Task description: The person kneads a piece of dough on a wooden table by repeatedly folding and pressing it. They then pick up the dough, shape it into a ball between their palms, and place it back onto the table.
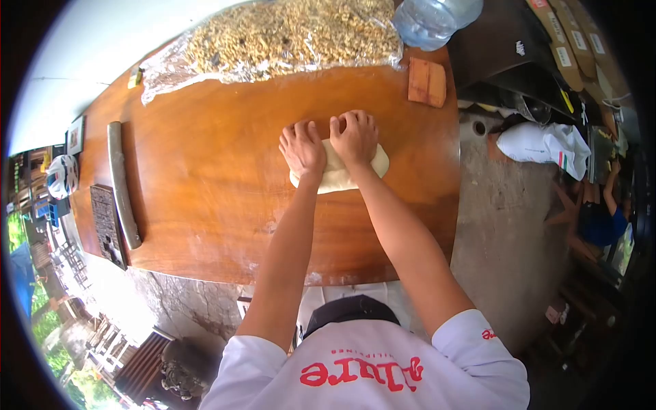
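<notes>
A pale, smooth log of dough lies crosswise on the brown wooden table. My left hand presses on its left part, fingers bent over the far side. Close beside it, my right hand grips the dough right of the middle, its fingers curled over the far edge. Both thumbs point inward with a narrow gap between them. The dough's near side and right end show; its far side is mostly hidden under my fingers.
Along the far edge lies a clear plastic sheet with a crumbly brown heap. A water jug and small wooden block are at the far right. A long rod and dark board lie left. Another person is at right.
</notes>
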The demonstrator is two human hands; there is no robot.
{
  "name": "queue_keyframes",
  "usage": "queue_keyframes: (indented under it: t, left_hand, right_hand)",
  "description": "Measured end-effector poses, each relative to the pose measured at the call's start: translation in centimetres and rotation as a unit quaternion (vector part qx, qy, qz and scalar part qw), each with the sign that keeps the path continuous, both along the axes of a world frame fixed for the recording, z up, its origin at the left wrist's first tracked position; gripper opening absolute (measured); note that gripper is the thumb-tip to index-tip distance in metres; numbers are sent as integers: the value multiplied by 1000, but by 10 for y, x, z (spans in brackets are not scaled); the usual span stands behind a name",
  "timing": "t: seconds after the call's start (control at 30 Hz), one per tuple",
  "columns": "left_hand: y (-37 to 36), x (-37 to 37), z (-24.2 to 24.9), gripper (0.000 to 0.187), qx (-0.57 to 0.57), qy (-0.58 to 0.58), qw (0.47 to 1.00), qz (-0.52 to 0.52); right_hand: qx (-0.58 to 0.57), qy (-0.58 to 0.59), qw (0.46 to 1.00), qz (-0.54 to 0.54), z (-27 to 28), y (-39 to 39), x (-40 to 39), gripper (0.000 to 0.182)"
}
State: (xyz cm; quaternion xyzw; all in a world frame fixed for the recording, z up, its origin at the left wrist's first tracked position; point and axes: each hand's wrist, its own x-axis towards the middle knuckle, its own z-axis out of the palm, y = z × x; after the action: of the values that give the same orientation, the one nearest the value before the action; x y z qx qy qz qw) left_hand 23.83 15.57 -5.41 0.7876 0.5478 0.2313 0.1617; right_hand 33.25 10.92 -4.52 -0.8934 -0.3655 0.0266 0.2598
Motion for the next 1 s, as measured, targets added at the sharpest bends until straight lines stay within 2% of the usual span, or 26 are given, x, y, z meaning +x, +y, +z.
queue_keyframes:
  t: [0.03, 0.07, 0.1, 0.13, 0.17, 0.2, 0.23, 0.3, 0.37, 0.43, 0.47, 0.5, 0.53, 0.57, 0.6, 0.63, 0.67, 0.7, 0.73, 0.77, 0.8, 0.83, 0.9, 0.93, 0.97, 1.0]
  left_hand:
    - [6, 1, 1, 37, -81, 13, 994, 69]
    - [10, -6, 2, 45, -165, -56, 983, 60]
    - [8, -14, 12, 45, -157, -55, 985, 55]
    - [4, -23, 24, 49, -291, -95, 951, 43]
    - [-1, -26, 36, 54, -418, -134, 898, 28]
    - [-11, -35, 5, 59, -328, -140, 934, 13]
    - [-30, -41, 4, 64, -154, -14, 984, -85]
    - [-61, -40, 45, 66, -253, 98, 962, -34]
    - [-80, -53, 36, 67, -269, 94, 958, -20]
    - [-94, -63, 16, 68, -284, 86, 955, -6]
    - [-105, -73, 4, 64, -354, 11, 935, 23]
    - [-119, -78, 29, 60, -422, -63, 903, 50]
    - [-130, -86, 55, 56, -523, -103, 843, 76]
    - [-139, -98, 41, 56, -524, -104, 842, 72]
    - [-146, -113, 7, 55, -530, -151, 829, 96]
    - [-148, -120, -9, 55, -530, -205, 815, 116]
    - [-154, -131, -7, 47, -514, -246, 812, 125]
    - [-160, -144, -9, 47, -515, -253, 810, 124]
    - [-161, -156, -15, 44, -486, -229, 839, 88]
    - [-160, -165, -19, 41, -454, -204, 866, 53]
    - [-159, -172, -20, 41, -453, -209, 865, 55]
    - [-156, -178, -20, 38, -414, -190, 890, 35]
    - [-138, -187, -11, 35, -366, -172, 914, 14]
    - [-124, -186, -6, 34, -311, -155, 938, -25]
    - [-113, -185, -1, 33, -255, -135, 955, -64]
    - [-102, -182, 7, 33, -254, -139, 955, -65]
  right_hand:
    - [15, -4, 1000, 0, 3, 12, 18, 27]
    - [100, 298, 949, 16, -5, 18, 41, 30]
    - [172, 571, 802, 34, -8, 11, 56, 33]
    - [258, 581, 772, -6, -2, -2, 67, 32]
    - [269, 576, 772, -2, 3, -14, 78, 32]
    - [241, 449, 860, -9, 1, -32, 82, 33]
    - [206, 313, 927, -17, -5, -49, 79, 34]
    - [69, 310, 948, -16, -24, -85, 54, 29]
    - [135, 123, 983, 31, -35, -112, 9, 27]
    - [205, 207, 956, -15, -27, -119, -17, 28]
    - [213, 237, 948, -11, -4, -124, -28, 31]
    - [214, 234, 948, -14, 2, -131, -38, 31]
    - [203, 183, 961, 42, 9, -135, -46, 33]
    - [186, 133, 969, 97, 15, -142, -56, 35]
    - [159, 82, 974, 139, 28, -154, -69, 45]
    - [159, 71, 974, 142, 34, -163, -81, 45]
    - [140, 11, 973, 184, 37, -178, -96, 50]
    - [118, -45, 967, 223, 39, -195, -114, 55]
    - [116, -52, 966, 227, 38, -212, -131, 55]
    - [62, -66, 962, 256, 35, -226, -147, 61]
    - [8, -78, 955, 285, 37, -233, -158, 68]
    - [8, -81, 954, 289, 38, -233, -164, 68]
    - [-96, -73, 926, 357, 54, -224, -176, 82]
    - [-93, -79, 926, 358, 61, -209, -174, 82]
    - [-210, -13, 906, 367, 88, -180, -167, 56]
    - [-324, 52, 870, 368, 107, -154, -154, 37]
